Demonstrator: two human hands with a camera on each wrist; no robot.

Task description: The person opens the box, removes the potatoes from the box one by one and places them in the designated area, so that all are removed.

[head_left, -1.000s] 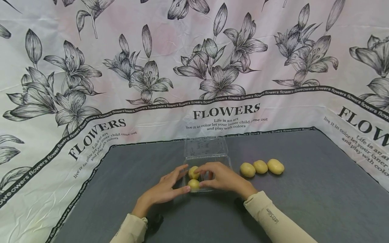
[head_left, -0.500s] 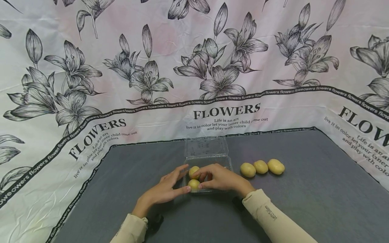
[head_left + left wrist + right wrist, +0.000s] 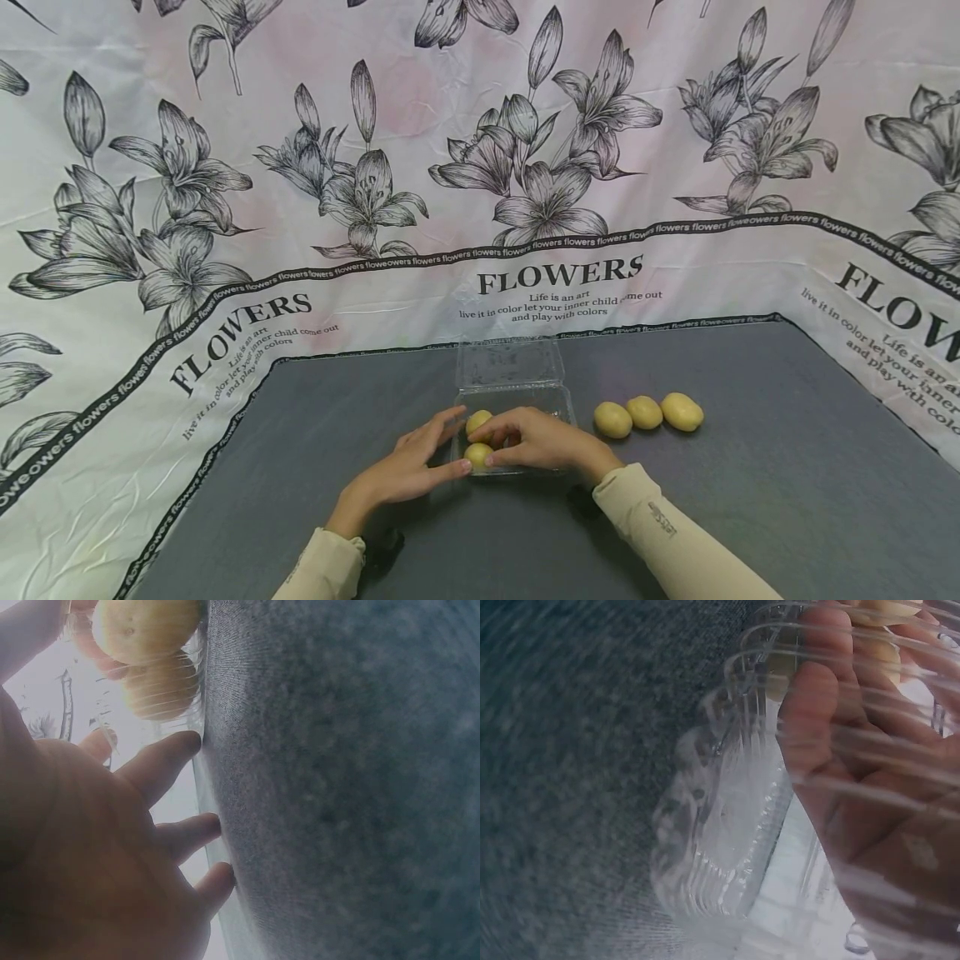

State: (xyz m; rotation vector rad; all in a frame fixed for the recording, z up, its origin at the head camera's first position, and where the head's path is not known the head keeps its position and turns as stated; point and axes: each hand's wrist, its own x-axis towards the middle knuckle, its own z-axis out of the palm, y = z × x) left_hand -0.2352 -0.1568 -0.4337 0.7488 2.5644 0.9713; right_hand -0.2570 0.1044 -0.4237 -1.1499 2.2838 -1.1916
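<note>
A clear plastic clamshell box (image 3: 557, 395) stands on the table, its lid (image 3: 510, 363) tipped back. Two small yellow potatoes lie along its left side: a far potato (image 3: 478, 423) and a near potato (image 3: 477, 455). My left hand (image 3: 408, 467) rests spread against the box's left side, thumb at the front corner. Inside the box is my right hand (image 3: 540, 440), index fingertip at the far potato and thumb by the near one. Through the ribbed wall, the right wrist view shows that hand's palm (image 3: 900, 795) with nothing in it.
To the right of the box, three more potatoes (image 3: 645, 412) lie in a row on the grey table (image 3: 750, 500). A white floral cloth (image 3: 405, 200) hangs around the table's back and sides.
My right hand has lowered slightly inside the box, its fingers drawing in more by the potatoes. The left hand stays in place, as do the three potatoes outside.
</note>
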